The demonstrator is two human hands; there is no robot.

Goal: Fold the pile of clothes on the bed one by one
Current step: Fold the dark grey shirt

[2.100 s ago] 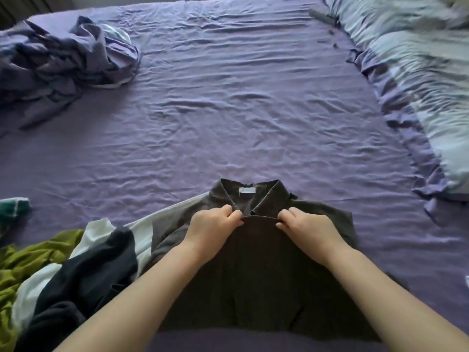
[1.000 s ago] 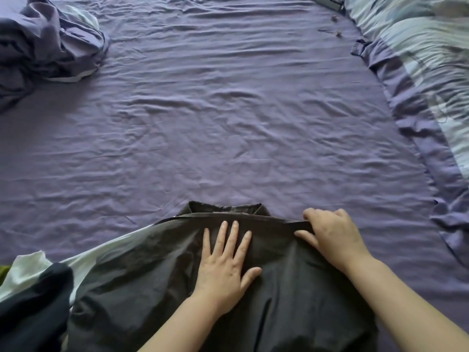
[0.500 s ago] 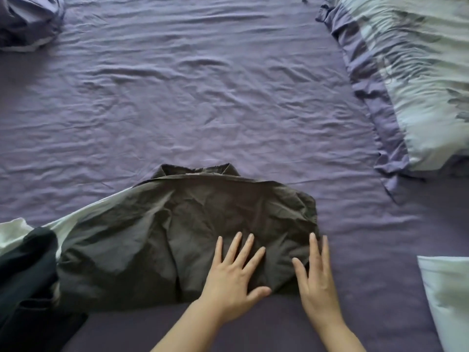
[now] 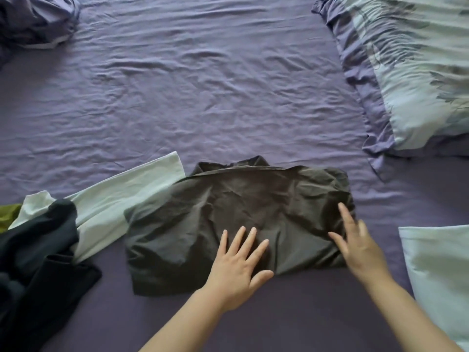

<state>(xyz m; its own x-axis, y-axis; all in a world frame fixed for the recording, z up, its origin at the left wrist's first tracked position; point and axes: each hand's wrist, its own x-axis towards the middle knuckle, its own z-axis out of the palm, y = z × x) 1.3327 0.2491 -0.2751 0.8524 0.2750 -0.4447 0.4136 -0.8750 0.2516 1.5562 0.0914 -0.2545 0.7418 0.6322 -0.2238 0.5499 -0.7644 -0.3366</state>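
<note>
On the bed (image 4: 203,97), both flat hands press the folded dark shirt (image 4: 228,207).

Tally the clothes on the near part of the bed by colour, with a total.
Dark grey: 1, the collared shirt under both hands
White: 1, the garment beside it
Black: 1, the garment at left
Olive green: 1, a piece at the edge
Total: 4
</note>
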